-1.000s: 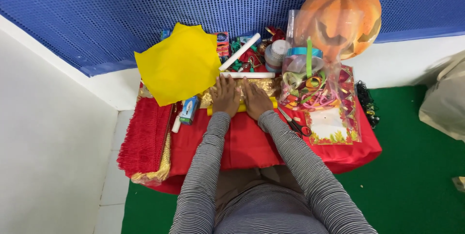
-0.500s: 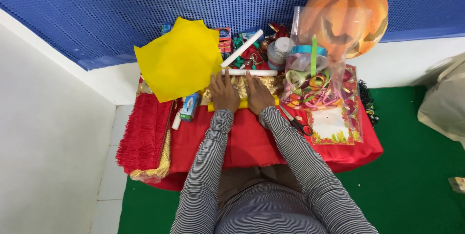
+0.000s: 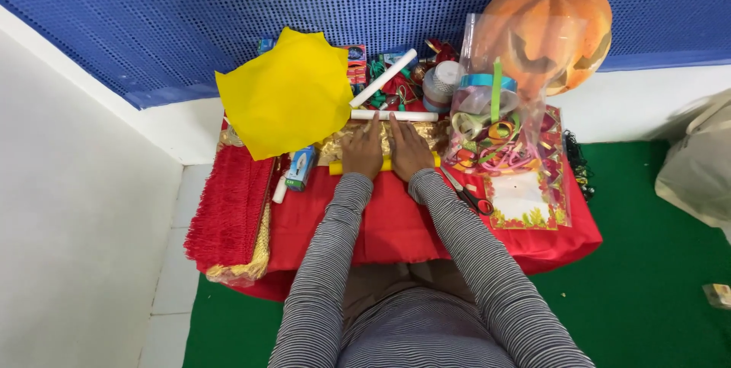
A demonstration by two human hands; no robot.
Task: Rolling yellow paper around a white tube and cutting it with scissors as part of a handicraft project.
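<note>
You had your left hand and right hand pressed flat, fingers spread, side by side on the gold sheet at the middle of the red-covered table, gripping nothing. A yellow strip showed beneath your palms. A white tube hemmed your fingertips; yellow paper crowded left, the ribbon bag right. Only the near edge lay free.

Near the person, the red-clothed counter lies bare, open to both hands. Far side is crowded: yellow sheet at left, white tubes just beyond the fingers, ribbon bag and pumpkin at right. Scissors lie just right.
</note>
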